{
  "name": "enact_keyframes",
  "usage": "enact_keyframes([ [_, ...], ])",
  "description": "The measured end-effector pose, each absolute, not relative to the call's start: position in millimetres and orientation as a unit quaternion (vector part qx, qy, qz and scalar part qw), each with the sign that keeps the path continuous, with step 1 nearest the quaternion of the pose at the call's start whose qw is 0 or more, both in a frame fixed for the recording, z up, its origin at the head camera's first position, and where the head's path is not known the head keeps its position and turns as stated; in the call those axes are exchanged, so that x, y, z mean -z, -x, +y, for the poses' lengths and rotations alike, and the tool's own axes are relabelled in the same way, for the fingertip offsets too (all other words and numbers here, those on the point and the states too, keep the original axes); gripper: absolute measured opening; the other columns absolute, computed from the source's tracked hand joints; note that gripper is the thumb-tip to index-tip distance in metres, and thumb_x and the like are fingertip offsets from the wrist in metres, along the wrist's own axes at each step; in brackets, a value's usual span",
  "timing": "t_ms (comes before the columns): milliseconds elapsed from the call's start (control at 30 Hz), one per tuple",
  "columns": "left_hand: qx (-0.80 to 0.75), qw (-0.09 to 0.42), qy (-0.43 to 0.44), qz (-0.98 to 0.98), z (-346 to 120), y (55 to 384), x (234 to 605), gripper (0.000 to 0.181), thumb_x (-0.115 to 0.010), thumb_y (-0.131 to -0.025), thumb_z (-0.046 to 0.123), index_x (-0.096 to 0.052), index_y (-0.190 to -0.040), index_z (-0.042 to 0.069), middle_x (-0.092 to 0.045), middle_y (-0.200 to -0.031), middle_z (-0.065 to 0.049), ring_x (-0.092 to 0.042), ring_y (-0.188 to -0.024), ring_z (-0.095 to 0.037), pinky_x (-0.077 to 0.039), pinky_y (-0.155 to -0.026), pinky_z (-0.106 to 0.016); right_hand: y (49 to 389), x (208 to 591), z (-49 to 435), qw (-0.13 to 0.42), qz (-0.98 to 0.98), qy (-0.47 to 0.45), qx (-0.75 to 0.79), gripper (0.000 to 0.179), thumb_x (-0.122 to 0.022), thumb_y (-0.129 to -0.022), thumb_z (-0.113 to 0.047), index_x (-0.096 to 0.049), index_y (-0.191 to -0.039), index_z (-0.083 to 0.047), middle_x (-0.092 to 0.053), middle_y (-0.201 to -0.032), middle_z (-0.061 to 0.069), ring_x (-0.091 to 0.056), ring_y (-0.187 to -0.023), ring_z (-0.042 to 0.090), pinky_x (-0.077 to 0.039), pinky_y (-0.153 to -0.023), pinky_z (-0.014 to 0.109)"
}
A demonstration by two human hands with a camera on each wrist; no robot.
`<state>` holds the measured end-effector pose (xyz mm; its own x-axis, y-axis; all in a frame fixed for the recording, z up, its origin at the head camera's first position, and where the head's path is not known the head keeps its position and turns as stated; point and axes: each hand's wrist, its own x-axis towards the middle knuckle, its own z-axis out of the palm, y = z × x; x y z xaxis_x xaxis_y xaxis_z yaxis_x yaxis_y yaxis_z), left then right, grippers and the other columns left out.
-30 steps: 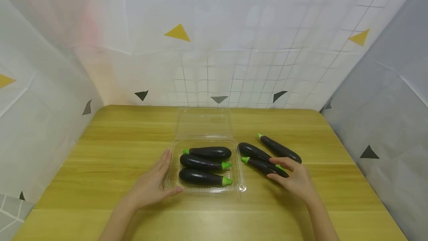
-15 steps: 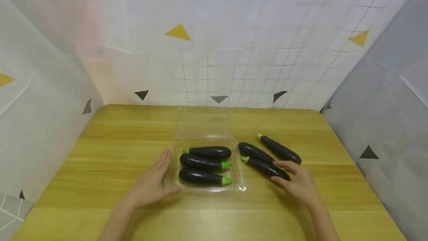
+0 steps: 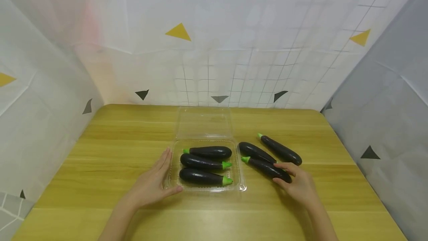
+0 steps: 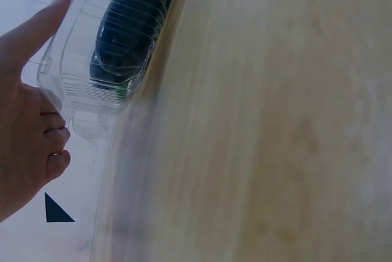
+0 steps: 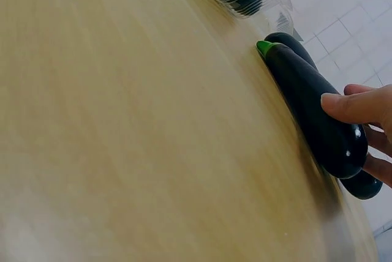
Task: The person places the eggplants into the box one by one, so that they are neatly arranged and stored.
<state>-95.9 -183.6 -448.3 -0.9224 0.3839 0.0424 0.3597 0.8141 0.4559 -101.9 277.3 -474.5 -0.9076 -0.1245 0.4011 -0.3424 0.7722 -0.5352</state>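
Observation:
A clear plastic clamshell container (image 3: 204, 189) stands on the table with its lid (image 3: 204, 122) laid back. Inside it, 3 dark eggplants with green stems lie side by side; the front eggplant (image 3: 200, 177) points its stem right. Along the container's left side rests my left hand (image 3: 150, 185), fingers straight and thumb (image 4: 52, 17) against the near edge. To the right of the container, my right hand (image 3: 299, 185) pinches the thick end of an eggplant (image 3: 264, 167) between thumb and fingers. In the right wrist view this eggplant (image 5: 306, 103) partly hides another one behind it.
Just behind the pinched eggplant lies a second loose eggplant (image 3: 255, 151), and a third eggplant (image 3: 281, 150) is farther back to the right. The wooden table (image 3: 127, 137) ends at a white patterned backdrop (image 3: 214, 47) behind and at both sides.
The right hand has shifted slightly right and toward the person along the eggplant, uncovering more of it; the eggplant's thick end has moved slightly nearer. The left hand has stayed in place.

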Motion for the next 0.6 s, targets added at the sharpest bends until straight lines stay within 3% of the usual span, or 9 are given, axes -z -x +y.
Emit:
enact_keyframes([
  [100, -0.233, 0.027, -0.194, 0.953, -183.1, 95.9, 448.4, 0.112, -0.06, -0.08, 0.069, -0.003, -0.155, 0.009, -0.002, -0.161, -0.012, -0.02, -0.142, -0.036, -0.039, -0.102, -0.055, 102.2, 475.0, 277.0, 0.187, -0.928, -0.138, -0.292, 0.052, -0.091, -0.06, -0.006, -0.072, -0.107, -0.016, -0.071, -0.106, 0.002, -0.068, -0.094, 0.028, -0.051, -0.081, 0.021],
  [167, -0.232, 0.028, -0.193, 0.953, -183.0, 95.9, 448.1, 0.112, -0.06, -0.08, 0.069, -0.003, -0.155, 0.009, -0.002, -0.161, -0.012, -0.02, -0.141, -0.036, -0.04, -0.101, -0.055, 102.1, 475.8, 276.8, 0.191, -0.93, -0.143, -0.279, 0.055, -0.092, -0.058, -0.007, -0.071, -0.107, -0.017, -0.071, -0.108, 0.001, -0.067, -0.097, 0.027, -0.046, -0.083, 0.015],
  [233, -0.233, 0.03, -0.192, 0.953, -182.8, 95.8, 447.8, 0.112, -0.06, -0.08, 0.069, -0.003, -0.155, 0.01, -0.001, -0.161, -0.012, -0.021, -0.141, -0.037, -0.041, -0.099, -0.055, 101.7, 476.8, 276.4, 0.191, -0.932, -0.146, -0.271, 0.057, -0.092, -0.057, -0.007, -0.071, -0.109, -0.016, -0.07, -0.11, 0.002, -0.066, -0.099, 0.028, -0.046, -0.085, 0.02],
  [400, -0.233, 0.03, -0.192, 0.953, -182.6, 95.5, 447.6, 0.112, -0.06, -0.08, 0.069, -0.003, -0.155, 0.009, -0.002, -0.161, -0.012, -0.022, -0.141, -0.037, -0.042, -0.099, -0.055, 100.6, 478.6, 275.6, 0.19, -0.935, -0.143, -0.263, 0.059, -0.092, -0.057, -0.007, -0.069, -0.11, -0.014, -0.069, -0.111, 0.005, -0.066, -0.1, 0.03, -0.05, -0.081, 0.045],
  [600, -0.232, 0.03, -0.192, 0.953, -182.7, 95.4, 447.8, 0.112, -0.06, -0.08, 0.069, -0.003, -0.155, 0.009, -0.002, -0.161, -0.012, -0.021, -0.141, -0.037, -0.041, -0.1, -0.055, 99.9, 480.0, 275.5, 0.194, -0.934, -0.136, -0.268, 0.055, -0.091, -0.059, -0.006, -0.07, -0.11, -0.012, -0.07, -0.109, 0.007, -0.066, -0.097, 0.03, -0.053, -0.077, 0.043],
])
